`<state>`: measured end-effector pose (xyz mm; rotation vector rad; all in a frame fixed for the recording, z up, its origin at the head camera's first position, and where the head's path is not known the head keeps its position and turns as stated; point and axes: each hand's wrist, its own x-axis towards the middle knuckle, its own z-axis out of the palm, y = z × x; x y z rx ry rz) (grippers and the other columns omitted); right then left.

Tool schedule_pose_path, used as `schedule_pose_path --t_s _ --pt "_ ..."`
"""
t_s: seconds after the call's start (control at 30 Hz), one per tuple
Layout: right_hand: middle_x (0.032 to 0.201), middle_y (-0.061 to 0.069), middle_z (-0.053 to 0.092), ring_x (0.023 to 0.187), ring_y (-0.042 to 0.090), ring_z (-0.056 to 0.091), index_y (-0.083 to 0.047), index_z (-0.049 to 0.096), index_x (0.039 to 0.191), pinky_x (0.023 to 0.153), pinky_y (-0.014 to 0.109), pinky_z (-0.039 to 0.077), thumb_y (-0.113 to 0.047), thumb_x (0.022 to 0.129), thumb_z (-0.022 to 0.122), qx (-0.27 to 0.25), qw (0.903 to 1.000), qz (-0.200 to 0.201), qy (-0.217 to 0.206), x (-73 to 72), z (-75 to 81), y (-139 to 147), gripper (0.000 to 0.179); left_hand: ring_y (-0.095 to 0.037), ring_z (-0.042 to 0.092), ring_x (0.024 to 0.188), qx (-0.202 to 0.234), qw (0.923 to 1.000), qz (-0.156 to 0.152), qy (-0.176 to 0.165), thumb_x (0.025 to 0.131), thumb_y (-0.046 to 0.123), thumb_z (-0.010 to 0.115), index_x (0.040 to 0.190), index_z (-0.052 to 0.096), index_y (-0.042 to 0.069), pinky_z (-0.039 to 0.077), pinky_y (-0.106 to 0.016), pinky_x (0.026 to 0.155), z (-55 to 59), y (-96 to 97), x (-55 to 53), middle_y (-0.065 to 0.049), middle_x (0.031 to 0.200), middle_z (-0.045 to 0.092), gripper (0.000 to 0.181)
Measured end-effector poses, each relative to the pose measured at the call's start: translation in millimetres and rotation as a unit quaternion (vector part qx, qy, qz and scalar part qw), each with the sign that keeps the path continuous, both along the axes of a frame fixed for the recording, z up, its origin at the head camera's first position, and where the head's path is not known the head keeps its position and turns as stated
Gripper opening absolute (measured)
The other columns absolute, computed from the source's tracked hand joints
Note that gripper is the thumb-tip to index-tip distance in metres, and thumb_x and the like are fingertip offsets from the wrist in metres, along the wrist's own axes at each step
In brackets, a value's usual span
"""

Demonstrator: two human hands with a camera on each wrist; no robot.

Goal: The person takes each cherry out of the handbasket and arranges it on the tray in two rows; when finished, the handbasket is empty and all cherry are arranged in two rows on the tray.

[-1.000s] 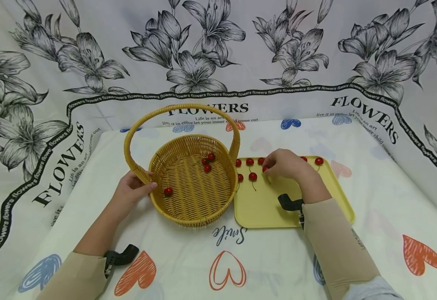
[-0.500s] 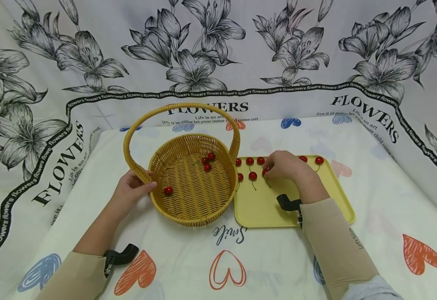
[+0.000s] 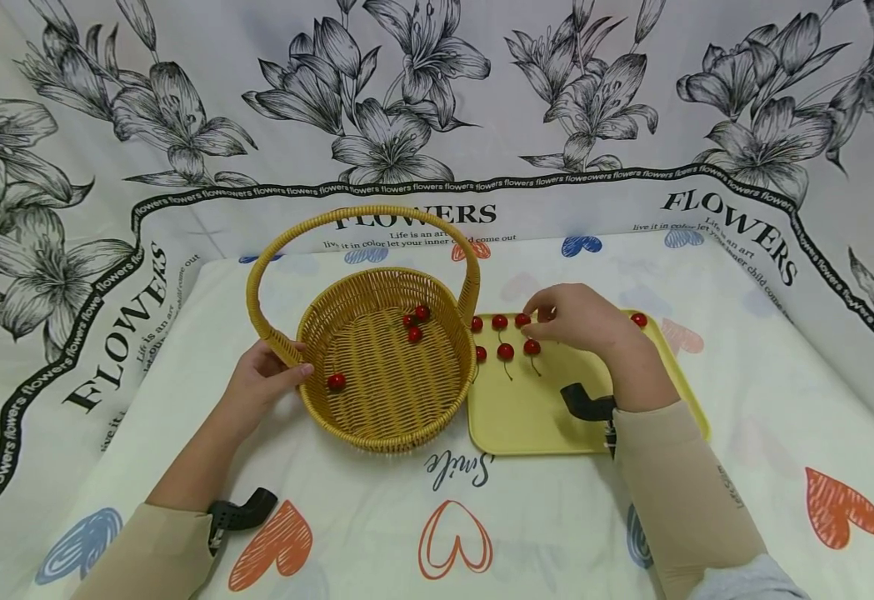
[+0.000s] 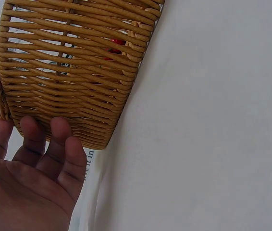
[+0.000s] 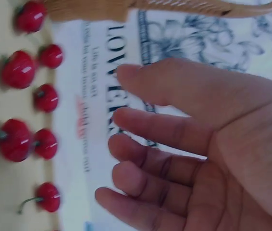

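My left hand (image 3: pixel 257 383) grips the side of a round yellow wicker basket (image 3: pixel 395 400) at the foot of its tall handle. The left wrist view shows fingers (image 4: pixel 61 149) curled against the woven wall. Several red cherries (image 3: pixel 337 382) lie inside the basket. Over the back of a yellow tray (image 3: pixel 526 425), my right hand (image 3: pixel 582 321) hovers with thumb and fingers apart, holding nothing. Stemmed cherries stand below it in two rows; one cherry (image 3: pixel 531 347) lies just under the thumb. In the right wrist view the fingers (image 5: pixel 145 211) are loosely bent beside the cherries (image 5: pixel 15 139). The hand hides part of the back row.
Basket and tray stand side by side on a white cloth (image 3: pixel 362 517) printed with hearts. The basket's handle (image 3: pixel 365 215) arches high above its opening. A flower-printed curtain (image 3: pixel 481 150) hangs behind. Another cherry (image 3: pixel 639 320) sits near the tray's back right corner.
My right hand has let go of a cherry, which rests at the right end of the nearer row. The hand has moved slightly back and right, its fingers parting. My left hand has stayed still.
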<state>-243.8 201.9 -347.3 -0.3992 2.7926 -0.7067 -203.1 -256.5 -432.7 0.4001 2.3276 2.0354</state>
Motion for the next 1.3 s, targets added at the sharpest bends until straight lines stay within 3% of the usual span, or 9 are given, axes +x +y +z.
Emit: schedule_pose_path --t_s 0.2,0.37,0.47,0.6,0.73,0.83,0.93,1.07,1.3 --pt "0.098 0.006 0.066 0.084 0.024 0.059 -0.009 0.073 0.121 0.070 0.038 0.051 -0.029 0.096 0.074 -0.048 0.9974 0.014 0.051 13.8 21.8 -7 0.031 -0.013 0.063 0.084 0.004 1.0000 0.004 -0.001 0.094 -0.004 0.070 0.123 0.055 -0.010 0.056 -0.023 0.070 0.3 -1.6 1.4 -0.002 0.100 0.067 0.033" --pt "0.094 0.003 0.065 0.077 0.022 0.057 -0.014 0.073 0.115 0.068 0.038 0.051 -0.025 0.096 0.074 -0.095 0.9912 0.043 0.082 24.5 29.6 -23 0.022 -0.013 0.063 0.084 0.007 1.0000 0.006 -0.002 0.094 -0.004 0.070 0.123 0.054 -0.010 0.056 -0.023 0.069 -0.1 -3.6 2.4 -0.001 0.100 0.067 0.033" --pt "0.090 0.001 0.064 0.071 0.020 0.058 -0.013 0.074 0.111 0.065 0.037 0.051 -0.022 0.096 0.074 -0.123 0.9846 0.076 0.099 29.5 29.2 -38 0.018 -0.013 0.064 0.083 0.010 0.9999 0.004 0.000 0.094 -0.005 0.070 0.123 0.054 -0.010 0.057 -0.023 0.069 -0.4 -4.8 2.8 -0.001 0.099 0.068 0.033" --pt "0.092 -0.003 0.065 0.078 0.019 0.061 -0.011 0.074 0.107 0.069 0.035 0.054 -0.018 0.096 0.074 -0.139 0.9724 0.140 0.124 32.1 19.6 -60 0.013 -0.013 0.064 0.082 0.016 0.9998 -0.005 0.005 0.095 -0.005 0.069 0.122 0.055 -0.010 0.057 -0.024 0.068 -0.6 -5.6 2.3 -0.001 0.099 0.068 0.031" --pt "0.093 -0.004 0.066 0.084 0.017 0.058 -0.012 0.074 0.106 0.074 0.032 0.052 -0.018 0.096 0.074 -0.099 0.9666 0.185 0.147 31.0 7.3 -85 0.012 -0.012 0.064 0.081 0.021 0.9997 -0.009 0.002 0.095 -0.005 0.069 0.121 0.055 -0.010 0.056 -0.023 0.068 -0.3 -4.9 1.5 -0.001 0.098 0.069 0.029" --pt "0.100 0.001 0.068 0.086 0.016 0.057 -0.010 0.074 0.111 0.077 0.031 0.051 -0.021 0.097 0.071 -0.033 0.9695 0.197 0.142 25.8 0.8 -106 0.018 -0.012 0.064 0.080 0.019 0.9998 -0.007 -0.001 0.095 -0.004 0.069 0.121 0.055 -0.009 0.056 -0.023 0.067 0.1 -4.3 1.6 0.000 0.098 0.069 0.030" --pt "0.110 0.006 0.069 0.093 0.017 0.060 -0.006 0.072 0.120 0.085 0.033 0.052 -0.023 0.099 0.068 0.043 0.9726 0.197 0.115 16.7 -4.1 -127 0.027 -0.012 0.063 0.080 0.017 0.9998 -0.005 0.001 0.094 -0.004 0.069 0.121 0.055 -0.009 0.056 -0.023 0.067 -0.4 -4.6 1.8 0.000 0.099 0.069 0.031" --pt "0.108 0.010 0.069 0.098 0.022 0.064 -0.002 0.067 0.123 0.089 0.037 0.053 -0.022 0.100 0.066 0.129 0.9697 0.193 0.077 4.6 -8.9 -149 0.031 -0.012 0.064 0.079 0.017 0.9998 -0.006 0.004 0.094 -0.004 0.069 0.121 0.055 -0.010 0.056 -0.024 0.067 -1.5 -4.6 1.4 -0.001 0.098 0.069 0.031" --pt "0.127 0.016 0.064 0.116 0.026 0.063 -0.003 0.049 0.147 0.091 0.036 0.054 -0.021 0.106 0.057 0.208 0.9606 0.179 0.044 -7.2 -19.9 -170 0.046 -0.013 0.064 0.078 0.011 0.9999 -0.007 0.006 0.094 -0.003 0.071 0.120 0.055 -0.009 0.057 -0.027 0.067 -1.1 -3.4 1.0 -0.001 0.097 0.069 0.031"
